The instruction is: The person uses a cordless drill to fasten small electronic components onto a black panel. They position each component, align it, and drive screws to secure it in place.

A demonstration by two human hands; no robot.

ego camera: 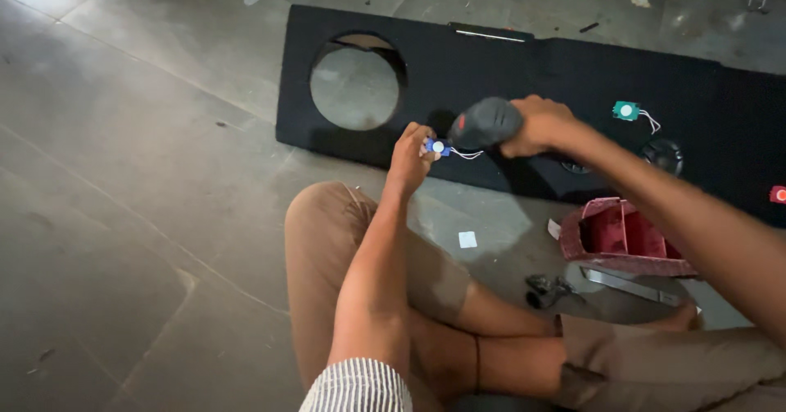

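Crossed legs in brown trousers point(344, 240) are seen nearest the lens, folded on a grey tiled floor point(123, 174). Further left, a round hole point(354, 84) is already cut in the long black carpet-covered panel point(573, 76) lying flat on the tiles. At the panel's near edge, a small blue square fitting with a white centre and thin white wires point(439, 147) is pinched by the closed fingers of the left hand point(412, 156). Just beside it, a dark grey power drill point(485, 123) is gripped by the right hand point(542, 124), its nose pointed at the fitting. This piece is judged to be in the middle of being fixed. To the right, a green fitting of the same kind point(626, 110) rests on the panel, whether fastened cannot be told; a red one point(778, 194) sits at the far edge. A maroon cardboard box point(622, 236) stands near the knee.
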